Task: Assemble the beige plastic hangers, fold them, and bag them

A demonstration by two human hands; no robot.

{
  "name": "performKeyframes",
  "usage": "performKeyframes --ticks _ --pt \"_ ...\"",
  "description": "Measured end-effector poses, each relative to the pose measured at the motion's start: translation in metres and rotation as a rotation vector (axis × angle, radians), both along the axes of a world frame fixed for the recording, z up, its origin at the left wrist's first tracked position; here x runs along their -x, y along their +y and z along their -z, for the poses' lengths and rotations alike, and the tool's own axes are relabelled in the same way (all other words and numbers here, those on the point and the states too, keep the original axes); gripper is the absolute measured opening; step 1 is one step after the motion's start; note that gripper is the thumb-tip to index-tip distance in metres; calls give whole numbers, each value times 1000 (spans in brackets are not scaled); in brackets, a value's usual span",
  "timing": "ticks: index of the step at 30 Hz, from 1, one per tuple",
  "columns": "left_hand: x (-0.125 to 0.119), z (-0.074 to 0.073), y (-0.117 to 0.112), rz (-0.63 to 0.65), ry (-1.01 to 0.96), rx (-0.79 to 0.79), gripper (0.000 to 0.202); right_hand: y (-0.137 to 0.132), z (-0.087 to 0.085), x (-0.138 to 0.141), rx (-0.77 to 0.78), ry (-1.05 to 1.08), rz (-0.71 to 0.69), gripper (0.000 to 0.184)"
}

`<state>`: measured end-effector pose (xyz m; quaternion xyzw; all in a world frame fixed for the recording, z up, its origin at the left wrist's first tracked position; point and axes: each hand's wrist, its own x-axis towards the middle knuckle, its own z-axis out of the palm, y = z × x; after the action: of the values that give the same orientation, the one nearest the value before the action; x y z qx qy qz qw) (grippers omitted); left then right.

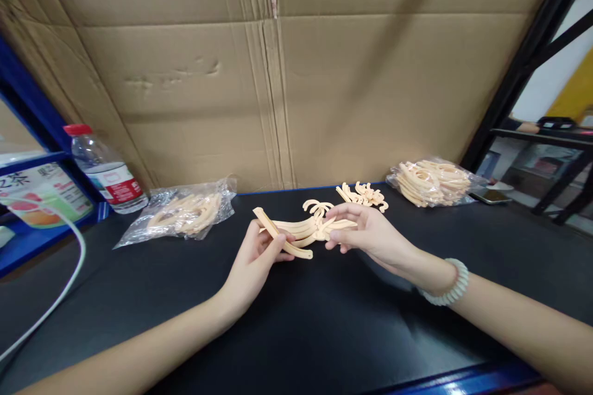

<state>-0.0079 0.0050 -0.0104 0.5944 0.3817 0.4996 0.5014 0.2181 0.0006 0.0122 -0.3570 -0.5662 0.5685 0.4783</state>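
The left hand (259, 250) pinches a bent wood strip (269, 226) at eight o'clock of the wood pile (319, 232), the right hand (365, 234) reaches in from three, its hold unclear, and this handling step seems to need gentle fingers next.

From the left hand (254, 253), there is room to pass at six o'clock over the black table (296, 333). A big cardboard wall (333, 111) blocks twelve, one bag (185, 213) ten, another bag (428, 182) two.
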Motion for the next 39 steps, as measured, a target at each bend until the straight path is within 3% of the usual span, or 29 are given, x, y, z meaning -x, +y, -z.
performKeyframes --ticks 5,13,16,21,25,29,39 --pt "-2 -2 -1 6 -11 8 29 -3 4 2 26 -13 18 31" --pt "0 -1 0 16 -15 -5 27 -1 9 4 31 65 -3 52" --pt "-1 -2 -1 23 -19 -8 29 -1 9 4 7 125 33 46" --pt "-1 -5 -4 31 -21 -20 35 3 9 0 17 204 121 53" --pt "-1 -6 -4 39 -25 -20 34 4 10 0 17 172 108 48" --pt "-2 -6 -3 37 -30 -27 33 3 14 2 -13 131 80 27" --pt "-3 -6 -4 28 -35 -59 30 3 13 2 -50 44 77 27"
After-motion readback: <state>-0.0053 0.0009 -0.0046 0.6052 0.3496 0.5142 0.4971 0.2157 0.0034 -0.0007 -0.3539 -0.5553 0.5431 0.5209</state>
